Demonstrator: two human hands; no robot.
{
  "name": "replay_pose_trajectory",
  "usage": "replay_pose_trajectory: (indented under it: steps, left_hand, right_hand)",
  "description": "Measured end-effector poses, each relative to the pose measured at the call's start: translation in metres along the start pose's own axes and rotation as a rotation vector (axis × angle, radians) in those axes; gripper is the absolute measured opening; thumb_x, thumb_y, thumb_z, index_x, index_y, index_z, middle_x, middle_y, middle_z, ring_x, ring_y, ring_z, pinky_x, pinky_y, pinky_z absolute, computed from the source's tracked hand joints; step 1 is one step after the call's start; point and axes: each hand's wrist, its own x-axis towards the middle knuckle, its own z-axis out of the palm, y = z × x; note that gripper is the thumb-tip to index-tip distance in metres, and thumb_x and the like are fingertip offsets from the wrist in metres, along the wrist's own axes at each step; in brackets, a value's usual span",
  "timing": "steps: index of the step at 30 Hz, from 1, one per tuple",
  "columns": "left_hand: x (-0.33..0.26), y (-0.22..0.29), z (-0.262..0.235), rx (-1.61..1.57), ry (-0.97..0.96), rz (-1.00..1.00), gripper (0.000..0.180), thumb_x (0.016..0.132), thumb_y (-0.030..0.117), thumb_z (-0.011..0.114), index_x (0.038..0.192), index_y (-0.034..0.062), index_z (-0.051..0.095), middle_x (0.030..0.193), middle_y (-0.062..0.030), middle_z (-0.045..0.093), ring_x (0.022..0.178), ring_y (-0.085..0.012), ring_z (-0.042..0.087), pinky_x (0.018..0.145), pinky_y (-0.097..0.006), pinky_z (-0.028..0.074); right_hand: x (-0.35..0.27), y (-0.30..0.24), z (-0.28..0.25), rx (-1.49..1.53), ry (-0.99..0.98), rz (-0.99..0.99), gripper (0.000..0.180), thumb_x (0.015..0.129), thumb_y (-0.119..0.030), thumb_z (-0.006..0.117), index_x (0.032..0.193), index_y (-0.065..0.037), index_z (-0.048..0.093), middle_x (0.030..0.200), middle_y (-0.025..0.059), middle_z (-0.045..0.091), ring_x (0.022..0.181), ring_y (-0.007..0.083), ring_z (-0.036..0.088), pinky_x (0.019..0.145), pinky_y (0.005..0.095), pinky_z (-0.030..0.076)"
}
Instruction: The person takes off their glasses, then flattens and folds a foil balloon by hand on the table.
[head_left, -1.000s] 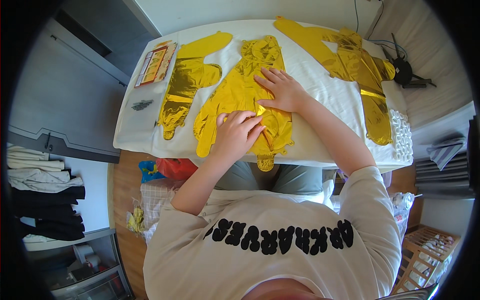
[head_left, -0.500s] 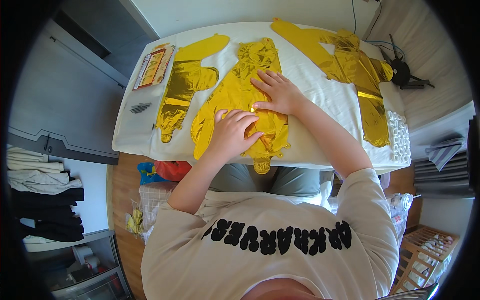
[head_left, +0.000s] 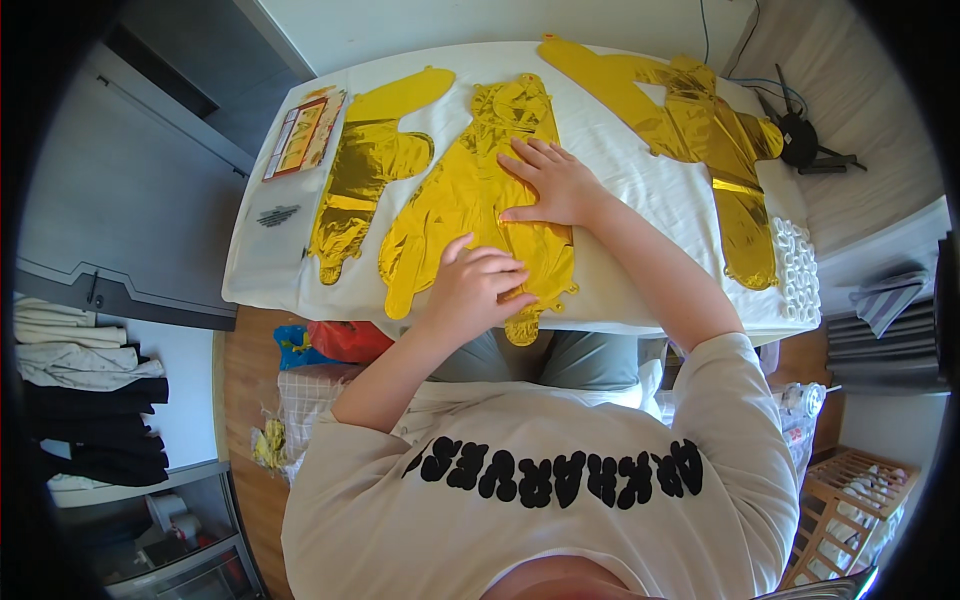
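A flat gold foil balloon (head_left: 455,195) lies in front of me on the white-covered table, its narrow tab reaching the near edge. My right hand (head_left: 562,188) rests palm down on its right side, fingers spread. Over the lower part of the same balloon is my left hand (head_left: 468,292), its fingers loosely bent and thumb apart, nothing visible between them. Whether its fingertips touch the foil I cannot tell. A second gold foil balloon (head_left: 370,165) lies flat to the left. Another, larger-looking gold foil balloon (head_left: 690,125) stretches along the right side.
On the table's left end lie a printed packet (head_left: 303,135) and a small bundle of dark thin pieces (head_left: 279,215). Clear ring-like pieces (head_left: 796,270) sit at the right edge, near a black device with antennas (head_left: 800,140). A red bag (head_left: 350,340) is below the table's left side.
My left hand has lifted and drawn back toward the near edge, its fingers more bent. The right hand stays spread on the balloon, where the foil looks smoother.
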Motion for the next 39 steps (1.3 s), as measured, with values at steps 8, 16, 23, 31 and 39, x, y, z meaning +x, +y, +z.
replay_pose_trajectory:
  steps: [8, 16, 23, 31, 39]
  left_hand:
    - [-0.021, 0.005, 0.011, 0.049, 0.016, 0.169, 0.034, 0.089, 0.036, 0.081, 0.111, 0.0103, 0.079, 0.12, -0.0048, 0.077, 0.12, -0.0189, 0.07, 0.118, -0.061, 0.037]
    - [-0.02, -0.009, 0.0, -0.179, -0.081, 0.191, 0.033, 0.094, 0.027, 0.076, 0.123, 0.0096, 0.076, 0.126, -0.0072, 0.075, 0.124, -0.0211, 0.068, 0.119, -0.06, 0.036]
    - [0.007, -0.034, -0.018, -0.249, -0.044, -0.038, 0.03, 0.094, 0.029, 0.076, 0.12, 0.0137, 0.078, 0.122, -0.0069, 0.076, 0.116, -0.0219, 0.07, 0.122, -0.063, 0.03]
    - [0.012, -0.052, -0.021, 0.071, -0.165, 0.136, 0.032, 0.093, 0.036, 0.074, 0.122, 0.024, 0.079, 0.13, -0.0008, 0.07, 0.131, -0.0205, 0.059, 0.124, -0.067, 0.021]
    - [0.021, -0.055, -0.037, 0.041, -0.409, 0.056, 0.035, 0.095, 0.048, 0.07, 0.129, 0.0386, 0.075, 0.155, -0.0044, 0.053, 0.149, -0.0372, 0.036, 0.125, -0.071, 0.003]
  right_hand:
    - [0.001, 0.001, 0.0, -0.002, -0.012, 0.001, 0.103, 0.084, -0.082, 0.06, 0.162, -0.017, 0.04, 0.168, 0.0171, 0.034, 0.157, 0.0359, 0.029, 0.129, 0.0469, 0.022]
    - [0.0, 0.001, 0.0, -0.009, -0.007, -0.006, 0.101, 0.085, -0.08, 0.06, 0.162, -0.017, 0.04, 0.168, 0.0169, 0.034, 0.157, 0.0359, 0.029, 0.129, 0.0473, 0.022]
    - [0.001, 0.002, 0.001, -0.005, -0.006, -0.01, 0.101, 0.085, -0.079, 0.061, 0.162, -0.017, 0.04, 0.168, 0.0171, 0.034, 0.157, 0.0358, 0.029, 0.129, 0.0475, 0.022]
    - [0.001, -0.001, -0.003, -0.001, -0.015, -0.002, 0.099, 0.086, -0.077, 0.063, 0.162, -0.018, 0.04, 0.169, 0.0167, 0.034, 0.156, 0.036, 0.029, 0.128, 0.0474, 0.023]
    - [0.0, 0.002, -0.001, 0.002, -0.017, 0.0, 0.098, 0.087, -0.077, 0.062, 0.162, -0.018, 0.04, 0.169, 0.0163, 0.033, 0.157, 0.0356, 0.028, 0.129, 0.047, 0.023]
